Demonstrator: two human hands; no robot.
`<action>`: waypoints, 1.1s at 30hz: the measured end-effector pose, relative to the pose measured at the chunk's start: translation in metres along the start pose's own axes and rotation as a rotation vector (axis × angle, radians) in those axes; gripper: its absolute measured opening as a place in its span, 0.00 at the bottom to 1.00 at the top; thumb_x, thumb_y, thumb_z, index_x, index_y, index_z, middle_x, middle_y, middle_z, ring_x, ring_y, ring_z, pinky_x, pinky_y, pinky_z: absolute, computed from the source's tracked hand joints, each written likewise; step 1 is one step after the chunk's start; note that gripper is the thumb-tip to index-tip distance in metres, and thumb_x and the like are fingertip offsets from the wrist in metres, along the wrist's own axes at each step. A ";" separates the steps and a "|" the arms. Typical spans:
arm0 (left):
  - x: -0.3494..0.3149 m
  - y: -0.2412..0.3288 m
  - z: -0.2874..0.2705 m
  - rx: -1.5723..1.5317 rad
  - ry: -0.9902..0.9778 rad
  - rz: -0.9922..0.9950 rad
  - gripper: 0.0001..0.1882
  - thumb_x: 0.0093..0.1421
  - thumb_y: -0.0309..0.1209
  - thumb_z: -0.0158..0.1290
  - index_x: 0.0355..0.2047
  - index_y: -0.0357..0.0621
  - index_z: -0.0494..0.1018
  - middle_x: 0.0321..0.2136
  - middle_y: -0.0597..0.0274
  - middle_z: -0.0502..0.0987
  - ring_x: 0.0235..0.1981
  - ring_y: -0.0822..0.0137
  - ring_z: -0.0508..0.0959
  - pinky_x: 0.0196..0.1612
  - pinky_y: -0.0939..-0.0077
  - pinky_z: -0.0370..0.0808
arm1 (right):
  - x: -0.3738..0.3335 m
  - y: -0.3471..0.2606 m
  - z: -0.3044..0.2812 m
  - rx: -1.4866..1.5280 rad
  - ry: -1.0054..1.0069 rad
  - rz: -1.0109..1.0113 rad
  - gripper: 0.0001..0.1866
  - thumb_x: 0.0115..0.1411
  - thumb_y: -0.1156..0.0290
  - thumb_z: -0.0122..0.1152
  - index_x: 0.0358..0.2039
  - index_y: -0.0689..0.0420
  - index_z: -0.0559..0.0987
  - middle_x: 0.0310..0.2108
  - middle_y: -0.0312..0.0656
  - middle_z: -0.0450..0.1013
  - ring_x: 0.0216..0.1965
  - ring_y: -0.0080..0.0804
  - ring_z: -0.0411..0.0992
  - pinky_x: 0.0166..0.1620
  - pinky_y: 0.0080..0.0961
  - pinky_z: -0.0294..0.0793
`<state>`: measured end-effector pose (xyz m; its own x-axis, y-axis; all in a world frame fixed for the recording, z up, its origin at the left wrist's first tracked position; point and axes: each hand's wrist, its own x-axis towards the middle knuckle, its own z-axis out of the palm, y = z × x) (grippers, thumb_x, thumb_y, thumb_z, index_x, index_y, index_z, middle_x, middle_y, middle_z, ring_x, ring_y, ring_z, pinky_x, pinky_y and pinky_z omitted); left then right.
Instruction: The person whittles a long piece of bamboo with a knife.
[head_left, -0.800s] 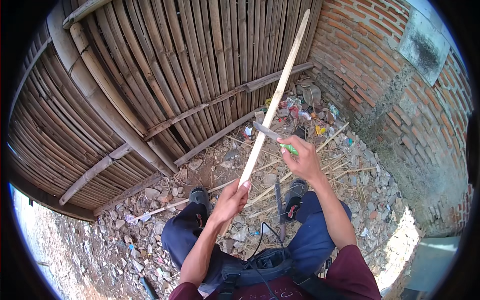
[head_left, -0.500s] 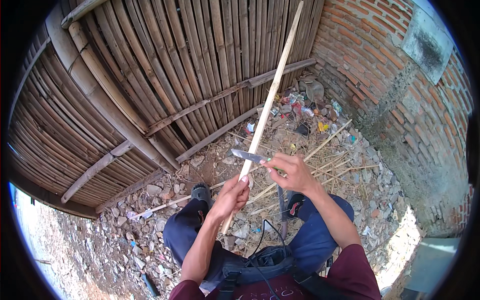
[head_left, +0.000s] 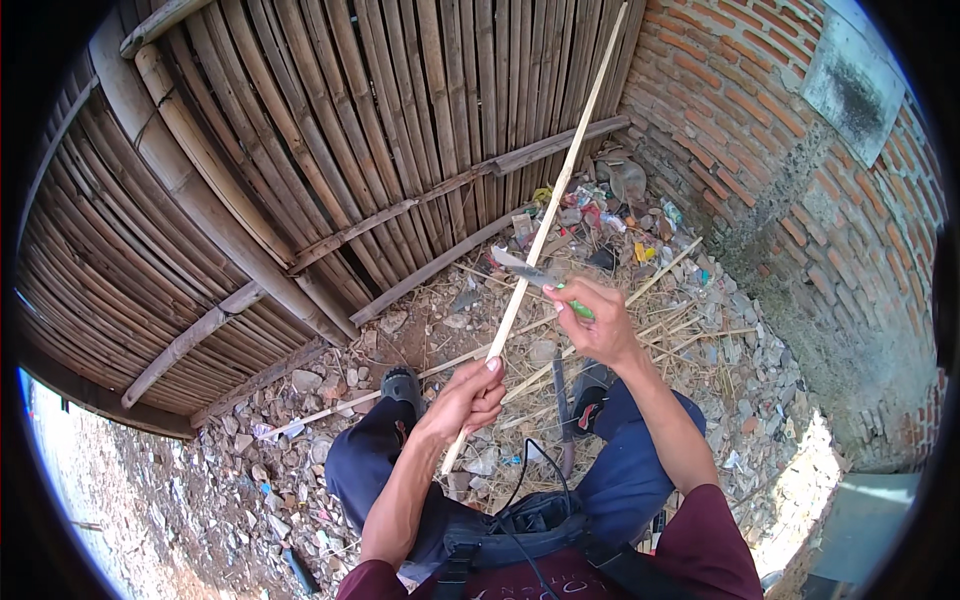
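The person wore a dark maroon short-sleeved shirt [head_left: 700, 545], dark blue trousers [head_left: 625, 480] and dark closed shoes [head_left: 402, 385]. A black strapped chest harness [head_left: 520, 530] with a thin black cable [head_left: 520, 480] sat near. Both forearms were bare.

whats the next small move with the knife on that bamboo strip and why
Probably push the knife away along the bamboo strip. The right hand lays the blade across it just above the left hand, which grips the lower part, and the long stretch lies beyond.
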<state>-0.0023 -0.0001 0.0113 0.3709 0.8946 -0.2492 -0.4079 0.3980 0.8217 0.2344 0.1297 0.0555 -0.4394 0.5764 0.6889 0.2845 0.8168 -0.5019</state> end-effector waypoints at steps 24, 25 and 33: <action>-0.004 0.010 -0.005 0.019 -0.044 -0.060 0.24 0.71 0.28 0.62 0.29 0.57 0.55 0.16 0.78 0.58 0.11 0.82 0.53 0.15 0.78 0.45 | -0.031 -0.026 0.038 0.210 -0.283 -0.051 0.16 0.57 0.79 0.66 0.46 0.54 0.89 0.27 0.38 0.76 0.23 0.34 0.75 0.25 0.33 0.73; -0.003 0.009 -0.004 0.018 -0.045 -0.061 0.24 0.71 0.28 0.62 0.29 0.57 0.55 0.16 0.78 0.58 0.11 0.82 0.53 0.15 0.78 0.45 | -0.029 -0.028 0.038 0.200 -0.301 -0.044 0.16 0.57 0.81 0.65 0.46 0.57 0.88 0.27 0.40 0.76 0.24 0.35 0.75 0.27 0.33 0.73; -0.002 0.006 -0.005 0.051 -0.021 -0.005 0.25 0.71 0.27 0.63 0.30 0.56 0.55 0.18 0.80 0.56 0.16 0.83 0.53 0.19 0.77 0.46 | -0.026 -0.029 0.041 0.164 -0.237 -0.093 0.16 0.57 0.78 0.67 0.46 0.53 0.90 0.27 0.36 0.76 0.21 0.32 0.74 0.23 0.31 0.72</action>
<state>-0.0093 0.0019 0.0145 0.3906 0.8880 -0.2424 -0.3631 0.3906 0.8459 0.2030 0.0902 0.0304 -0.6489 0.4621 0.6045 0.1010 0.8398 -0.5335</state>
